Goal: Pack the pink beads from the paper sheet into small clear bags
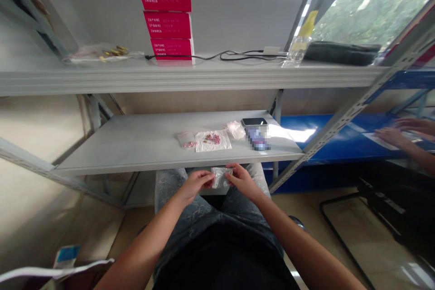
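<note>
Technician: What is the state of the hands?

Supervisor: Both are pinching. The left hand (199, 181) grips one edge of a small clear plastic bag (219, 177) between thumb and fingertips; the right hand (241, 179) pinches the opposite edge. The bag is suspended above the thighs (188, 208), just in front of the lower shelf (136, 138)

Technician: How is this hold best performed?

Supervisor: Light, even tension probably suits thin film; a hard pull may tear it. The thumbs are best kept near the edges, leaving the middle visible. Whether the bag holds anything cannot be told at this size

Technician: Which containers are nearby, and what do they hold?

Supervisor: On the lower shelf, a second clear bag (185, 137) contains pink pieces (189, 144). Just to its right, a white sheet (222, 145) bears pink beads (216, 138) and a few gold-coloured pieces (207, 140). A crumpled clear wrapper (235, 129) sits near the sheet's far right corner; its contents are indistinct. On the upper shelf (204, 79), a larger clear bag (84, 53) holds gold-toned bits (117, 50). Beside it, three stacked red boxes (168, 25) hide their contents
</note>
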Demonstrator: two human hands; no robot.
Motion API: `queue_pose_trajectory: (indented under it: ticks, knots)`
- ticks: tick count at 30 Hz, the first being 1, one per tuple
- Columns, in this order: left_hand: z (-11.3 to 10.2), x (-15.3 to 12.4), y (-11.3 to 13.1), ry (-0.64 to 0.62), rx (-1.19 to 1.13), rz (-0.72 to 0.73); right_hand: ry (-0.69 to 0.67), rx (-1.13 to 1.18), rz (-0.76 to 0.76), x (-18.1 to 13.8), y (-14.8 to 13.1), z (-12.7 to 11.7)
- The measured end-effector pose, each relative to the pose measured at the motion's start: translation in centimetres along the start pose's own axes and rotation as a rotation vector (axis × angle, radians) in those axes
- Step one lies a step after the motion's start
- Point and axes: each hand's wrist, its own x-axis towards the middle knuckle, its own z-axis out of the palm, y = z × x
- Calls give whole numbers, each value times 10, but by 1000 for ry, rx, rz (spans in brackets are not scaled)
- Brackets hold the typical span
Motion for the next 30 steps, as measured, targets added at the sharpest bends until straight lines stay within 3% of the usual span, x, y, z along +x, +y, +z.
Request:
queue_pose_trajectory:
  ticks: [7,15,22,30]
  knots:
    - [0,2,-6,-13,26,-10,178,-268,-176,-5,-5,4]
    - [3,3,-10,-30,118,47,-223,-111,-110,-17,-17,15]
    - [12,0,-13,-102,139,47,-275,3,-19,-19,-4,26]
    - [14,-5,-5,-242,118,41,-361,51,-10,-18,-17,21]
